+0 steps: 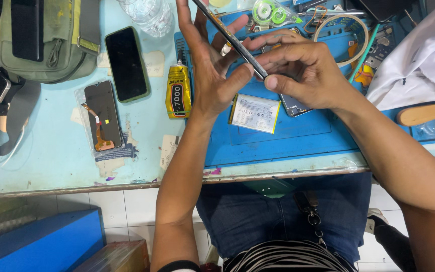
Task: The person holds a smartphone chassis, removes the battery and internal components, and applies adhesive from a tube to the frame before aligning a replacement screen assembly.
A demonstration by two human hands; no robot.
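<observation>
Leftmost on the pale blue surface lies a green pouch, and below it a detached phone screen with an orange flex cable rests face down. Just beside that sits a dark phone in a green case, then a yellow tube of glue at the edge of a blue work mat. Over the mat, the left hand is raised with fingers spread, its thumb and palm bracing a thin phone frame held edge-on and tilted. The right hand pinches the lower end of the same frame between thumb and curled fingers. Beneath both hands a flat white-labelled battery lies on the mat. Farther right are a roll of tape and a white cloth.
</observation>
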